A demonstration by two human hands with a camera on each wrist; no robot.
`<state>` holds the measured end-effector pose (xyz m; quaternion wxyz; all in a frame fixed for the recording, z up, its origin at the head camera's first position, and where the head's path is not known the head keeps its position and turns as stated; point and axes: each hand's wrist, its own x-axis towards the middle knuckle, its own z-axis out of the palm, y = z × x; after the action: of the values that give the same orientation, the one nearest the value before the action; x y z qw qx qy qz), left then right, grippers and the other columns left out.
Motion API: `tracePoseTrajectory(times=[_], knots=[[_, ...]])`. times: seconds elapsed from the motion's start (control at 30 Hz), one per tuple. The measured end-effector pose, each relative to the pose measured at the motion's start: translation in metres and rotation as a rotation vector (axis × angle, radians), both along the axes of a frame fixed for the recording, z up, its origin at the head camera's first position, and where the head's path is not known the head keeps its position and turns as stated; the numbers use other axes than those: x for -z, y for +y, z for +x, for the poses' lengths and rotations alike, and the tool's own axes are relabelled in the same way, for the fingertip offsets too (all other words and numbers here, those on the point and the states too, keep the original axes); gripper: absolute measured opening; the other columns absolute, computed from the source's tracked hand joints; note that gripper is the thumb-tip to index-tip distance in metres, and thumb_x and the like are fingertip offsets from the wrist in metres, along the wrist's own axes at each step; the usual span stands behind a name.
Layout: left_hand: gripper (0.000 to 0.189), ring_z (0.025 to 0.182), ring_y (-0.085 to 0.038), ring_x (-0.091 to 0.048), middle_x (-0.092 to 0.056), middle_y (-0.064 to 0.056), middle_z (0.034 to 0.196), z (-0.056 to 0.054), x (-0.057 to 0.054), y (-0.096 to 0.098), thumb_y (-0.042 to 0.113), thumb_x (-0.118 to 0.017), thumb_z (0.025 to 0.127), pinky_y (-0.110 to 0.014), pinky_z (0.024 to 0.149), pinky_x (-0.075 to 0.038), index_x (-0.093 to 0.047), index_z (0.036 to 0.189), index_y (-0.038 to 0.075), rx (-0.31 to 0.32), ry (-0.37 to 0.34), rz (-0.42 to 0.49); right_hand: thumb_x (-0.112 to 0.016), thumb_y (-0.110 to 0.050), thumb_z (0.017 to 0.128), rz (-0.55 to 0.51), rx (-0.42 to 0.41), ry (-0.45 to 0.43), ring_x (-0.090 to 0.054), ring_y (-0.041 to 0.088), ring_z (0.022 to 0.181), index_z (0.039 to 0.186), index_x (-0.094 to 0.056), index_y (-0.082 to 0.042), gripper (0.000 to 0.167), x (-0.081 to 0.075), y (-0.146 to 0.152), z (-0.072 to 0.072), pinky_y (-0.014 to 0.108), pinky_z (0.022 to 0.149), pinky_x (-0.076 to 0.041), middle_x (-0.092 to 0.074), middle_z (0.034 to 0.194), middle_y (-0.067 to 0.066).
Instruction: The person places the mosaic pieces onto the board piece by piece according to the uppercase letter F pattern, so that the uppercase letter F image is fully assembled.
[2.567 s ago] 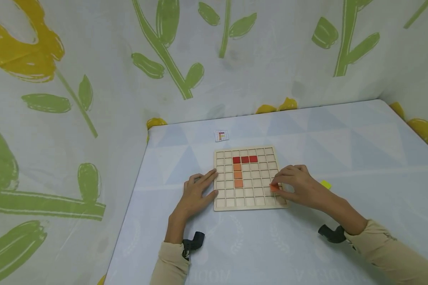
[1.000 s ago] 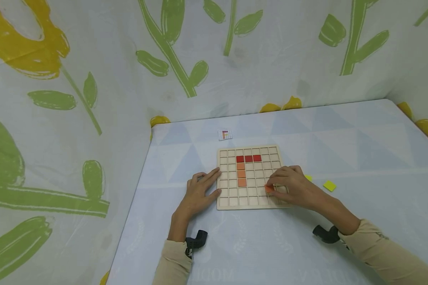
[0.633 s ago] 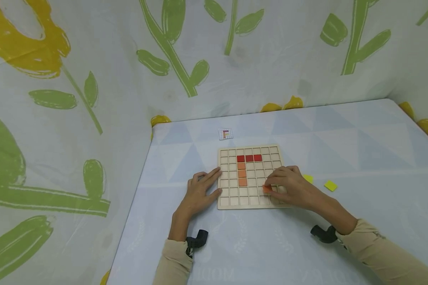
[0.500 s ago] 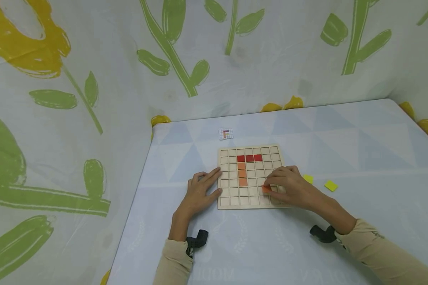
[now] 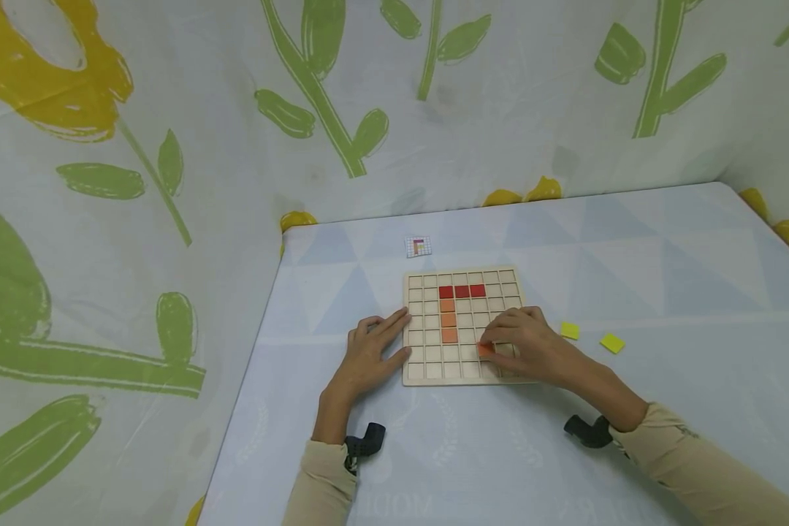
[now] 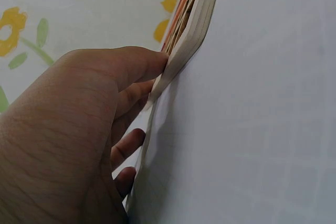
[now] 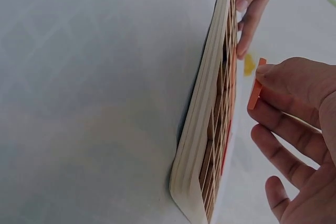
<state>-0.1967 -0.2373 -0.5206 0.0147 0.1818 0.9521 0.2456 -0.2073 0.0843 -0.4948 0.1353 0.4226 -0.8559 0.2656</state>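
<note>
A square wooden grid board [image 5: 432, 371] lies on the table, with red tiles [image 5: 462, 291] in a row and orange tiles [image 5: 448, 320] in a column below the leftmost red one. My left hand [image 5: 367, 358] rests at the board's left edge, its thumb and fingertips touching the rim. Over the lower right of the board, my right hand [image 5: 529, 343] pinches an orange tile [image 7: 256, 85] between thumb and fingers. The right wrist view shows that tile held above the grid, apart from it.
Two yellow tiles [image 5: 569, 331] lie on the table right of the board. Behind the board is a small pattern card [image 5: 418, 246] with a coloured grid. A floral cloth [image 5: 500, 109] hangs along the table's back and left sides.
My right hand has moved left over the board with the orange tile, uncovering the yellow tiles. My left hand stays at the board's edge. The head view has shifted slightly.
</note>
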Motion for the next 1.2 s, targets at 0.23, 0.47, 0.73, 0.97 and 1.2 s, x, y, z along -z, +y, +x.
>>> tracePoseTrajectory(times=[0.23,0.47,0.73,0.97,1.2], knots=[[0.061,0.133,-0.023,-0.033,-0.029,0.016,0.161,0.0,0.001,-0.001,0.048,-0.052,0.1,-0.05,0.101,-0.028,-0.038,0.156,0.029,0.0,-0.006,-0.004,-0.09,-0.015,0.073,0.032,0.011,-0.019,-0.062,0.02,0.1,0.092,-0.078,-0.015,0.023,-0.001,-0.006,0.0,0.046,0.085,-0.037,-0.072,0.097,-0.005],[0.061,0.133,-0.022,-0.033,-0.028,0.018,0.161,0.0,0.001,-0.001,0.048,-0.053,0.1,-0.05,0.102,-0.027,-0.038,0.156,0.03,-0.003,-0.005,-0.015,-0.089,-0.017,0.074,0.014,0.004,-0.012,-0.061,0.02,0.1,0.091,-0.078,-0.015,0.021,0.001,-0.012,0.0,0.044,0.085,-0.036,-0.072,0.096,-0.006],[0.06,0.133,-0.023,-0.033,-0.03,0.017,0.161,0.001,-0.002,0.0,0.046,-0.054,0.1,-0.05,0.103,-0.027,-0.039,0.156,0.029,-0.007,-0.012,-0.006,-0.087,-0.017,0.077,0.024,-0.007,-0.024,-0.062,0.02,0.1,0.092,-0.078,-0.015,0.018,0.002,-0.02,0.0,0.044,0.085,-0.036,-0.072,0.096,-0.005],[0.06,0.133,-0.022,-0.033,-0.03,0.018,0.16,0.001,-0.001,0.0,0.046,-0.053,0.1,-0.05,0.102,-0.027,-0.039,0.156,0.03,-0.007,-0.006,0.003,-0.087,-0.018,0.077,0.035,-0.002,-0.016,-0.062,0.02,0.101,0.092,-0.078,-0.016,0.017,0.002,-0.026,0.0,0.045,0.085,-0.037,-0.072,0.096,-0.005],[0.06,0.133,-0.022,-0.033,-0.029,0.018,0.16,0.001,-0.002,-0.001,0.046,-0.054,0.1,-0.051,0.103,-0.027,-0.039,0.155,0.03,-0.005,-0.003,0.0,-0.086,-0.019,0.078,0.031,0.007,-0.042,-0.062,0.019,0.1,0.092,-0.078,-0.016,0.015,0.001,-0.037,0.0,0.047,0.089,-0.037,-0.072,0.095,-0.006]])
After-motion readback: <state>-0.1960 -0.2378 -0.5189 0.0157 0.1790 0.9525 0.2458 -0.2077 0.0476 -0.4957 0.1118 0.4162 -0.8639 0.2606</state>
